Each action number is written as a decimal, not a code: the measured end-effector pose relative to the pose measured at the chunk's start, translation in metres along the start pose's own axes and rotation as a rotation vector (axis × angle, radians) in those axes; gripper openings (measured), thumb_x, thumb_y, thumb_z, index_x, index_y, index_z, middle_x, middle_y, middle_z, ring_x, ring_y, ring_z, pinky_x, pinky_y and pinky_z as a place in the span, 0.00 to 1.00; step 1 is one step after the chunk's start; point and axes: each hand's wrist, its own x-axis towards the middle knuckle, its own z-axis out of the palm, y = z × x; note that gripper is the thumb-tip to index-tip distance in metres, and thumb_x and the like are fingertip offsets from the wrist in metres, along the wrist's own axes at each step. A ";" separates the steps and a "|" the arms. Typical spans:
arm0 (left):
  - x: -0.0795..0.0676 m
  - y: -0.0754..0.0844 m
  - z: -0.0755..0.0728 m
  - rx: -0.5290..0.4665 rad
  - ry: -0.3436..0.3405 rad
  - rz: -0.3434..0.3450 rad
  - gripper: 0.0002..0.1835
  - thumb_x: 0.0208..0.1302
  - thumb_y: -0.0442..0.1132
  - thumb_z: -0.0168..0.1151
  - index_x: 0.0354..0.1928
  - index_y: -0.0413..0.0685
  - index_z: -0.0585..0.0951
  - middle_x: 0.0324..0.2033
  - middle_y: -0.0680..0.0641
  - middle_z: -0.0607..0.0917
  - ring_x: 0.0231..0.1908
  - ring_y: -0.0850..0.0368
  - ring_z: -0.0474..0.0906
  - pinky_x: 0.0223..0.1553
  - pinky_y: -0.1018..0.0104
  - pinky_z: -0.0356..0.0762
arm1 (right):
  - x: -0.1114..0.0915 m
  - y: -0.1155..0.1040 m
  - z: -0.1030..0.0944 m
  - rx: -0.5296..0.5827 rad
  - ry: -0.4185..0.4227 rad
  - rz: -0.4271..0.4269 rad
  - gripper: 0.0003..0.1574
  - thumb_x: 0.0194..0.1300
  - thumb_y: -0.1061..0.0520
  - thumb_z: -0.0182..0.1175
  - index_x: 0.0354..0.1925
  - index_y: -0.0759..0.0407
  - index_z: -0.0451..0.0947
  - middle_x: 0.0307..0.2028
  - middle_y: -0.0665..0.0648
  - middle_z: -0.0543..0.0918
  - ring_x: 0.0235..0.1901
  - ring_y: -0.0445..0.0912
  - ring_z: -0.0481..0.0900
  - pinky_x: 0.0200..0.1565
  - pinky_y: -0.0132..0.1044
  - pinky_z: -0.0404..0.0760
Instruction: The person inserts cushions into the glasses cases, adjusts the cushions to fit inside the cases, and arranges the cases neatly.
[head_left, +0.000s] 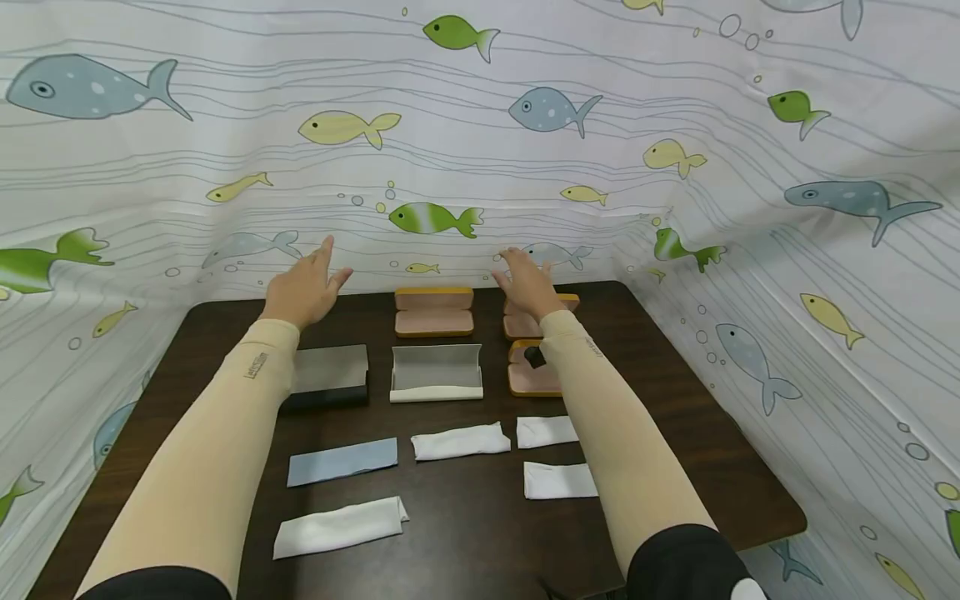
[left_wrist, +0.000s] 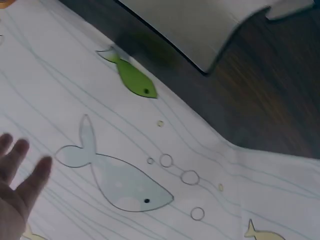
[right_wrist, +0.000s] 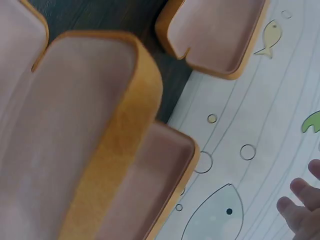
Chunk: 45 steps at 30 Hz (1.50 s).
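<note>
My left hand hovers over the far left part of the table with fingers extended, holding nothing. Below it, partly behind the forearm, an open glasses case with a grey lining and dark front lies on the table. My right hand, fingers spread and holding nothing, is above an open orange glasses case with pink lining, which it partly covers. A second orange case stands open just nearer, partly hidden by the wrist. In the right wrist view, the orange cases fill the left side, apart from the fingers.
Another orange case and an open white case stand mid-table. Nearer lie a folded blue cloth and several folded white cloths. A fish-patterned sheet rises behind and beside the dark table.
</note>
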 end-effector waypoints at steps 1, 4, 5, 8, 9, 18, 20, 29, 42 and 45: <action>-0.001 0.002 0.000 -0.009 0.028 0.005 0.44 0.78 0.67 0.29 0.81 0.42 0.44 0.70 0.28 0.66 0.65 0.28 0.68 0.52 0.29 0.73 | -0.003 -0.001 0.000 0.020 0.018 -0.005 0.35 0.81 0.42 0.48 0.76 0.56 0.61 0.76 0.60 0.60 0.76 0.56 0.57 0.72 0.69 0.47; -0.008 0.011 -0.001 -0.031 0.124 0.031 0.35 0.81 0.57 0.40 0.76 0.39 0.60 0.60 0.30 0.79 0.48 0.32 0.82 0.37 0.38 0.81 | -0.012 -0.003 -0.001 0.067 0.073 -0.016 0.31 0.81 0.45 0.50 0.73 0.59 0.65 0.73 0.60 0.67 0.71 0.55 0.65 0.72 0.57 0.61; -0.010 0.013 -0.001 -0.042 0.152 0.044 0.31 0.81 0.54 0.43 0.73 0.38 0.65 0.56 0.31 0.82 0.42 0.35 0.84 0.33 0.41 0.81 | -0.016 -0.004 0.000 0.089 0.086 -0.018 0.30 0.81 0.46 0.50 0.72 0.59 0.67 0.71 0.60 0.69 0.70 0.55 0.67 0.71 0.53 0.64; -0.020 0.020 0.000 -0.077 0.218 0.083 0.23 0.79 0.48 0.48 0.62 0.37 0.76 0.47 0.35 0.87 0.32 0.41 0.83 0.24 0.47 0.79 | -0.027 -0.004 0.001 0.135 0.093 -0.021 0.29 0.81 0.47 0.50 0.72 0.59 0.68 0.69 0.59 0.73 0.67 0.54 0.71 0.67 0.49 0.70; -0.023 0.022 0.001 -0.088 0.236 0.097 0.21 0.79 0.47 0.49 0.59 0.38 0.79 0.45 0.37 0.87 0.30 0.43 0.83 0.23 0.49 0.78 | -0.031 -0.005 0.002 0.151 0.087 -0.020 0.29 0.81 0.47 0.50 0.72 0.59 0.68 0.68 0.59 0.73 0.66 0.53 0.72 0.66 0.49 0.72; -0.063 0.045 0.022 -0.169 0.225 0.171 0.11 0.76 0.41 0.56 0.45 0.42 0.84 0.30 0.45 0.85 0.22 0.53 0.74 0.20 0.57 0.73 | -0.074 -0.013 0.006 0.227 0.056 -0.080 0.22 0.78 0.53 0.55 0.63 0.65 0.75 0.52 0.61 0.82 0.49 0.53 0.81 0.51 0.47 0.82; -0.072 0.055 0.027 -0.186 0.179 0.173 0.10 0.75 0.41 0.58 0.46 0.43 0.85 0.31 0.46 0.86 0.23 0.54 0.76 0.22 0.57 0.75 | -0.087 -0.014 0.007 0.241 -0.008 -0.095 0.18 0.78 0.55 0.57 0.58 0.64 0.78 0.47 0.60 0.83 0.44 0.52 0.81 0.48 0.46 0.82; -0.113 0.095 0.068 -0.166 -0.093 0.257 0.07 0.69 0.44 0.67 0.42 0.51 0.87 0.29 0.53 0.86 0.25 0.61 0.78 0.25 0.60 0.77 | -0.134 -0.021 0.029 0.163 -0.414 -0.226 0.09 0.71 0.56 0.65 0.45 0.60 0.84 0.39 0.53 0.85 0.37 0.43 0.80 0.43 0.38 0.81; -0.134 0.119 0.103 -0.163 -0.336 0.221 0.19 0.58 0.54 0.74 0.42 0.49 0.86 0.39 0.52 0.86 0.32 0.58 0.81 0.33 0.58 0.82 | -0.155 -0.038 0.061 0.134 -0.562 -0.139 0.17 0.57 0.54 0.76 0.37 0.58 0.77 0.28 0.50 0.75 0.28 0.43 0.71 0.33 0.38 0.73; -0.134 0.124 0.105 -0.136 -0.337 0.237 0.21 0.55 0.56 0.75 0.43 0.48 0.86 0.40 0.51 0.86 0.33 0.56 0.81 0.35 0.56 0.82 | -0.158 -0.039 0.062 0.123 -0.551 -0.141 0.17 0.57 0.55 0.76 0.38 0.58 0.78 0.28 0.51 0.75 0.28 0.44 0.71 0.34 0.38 0.74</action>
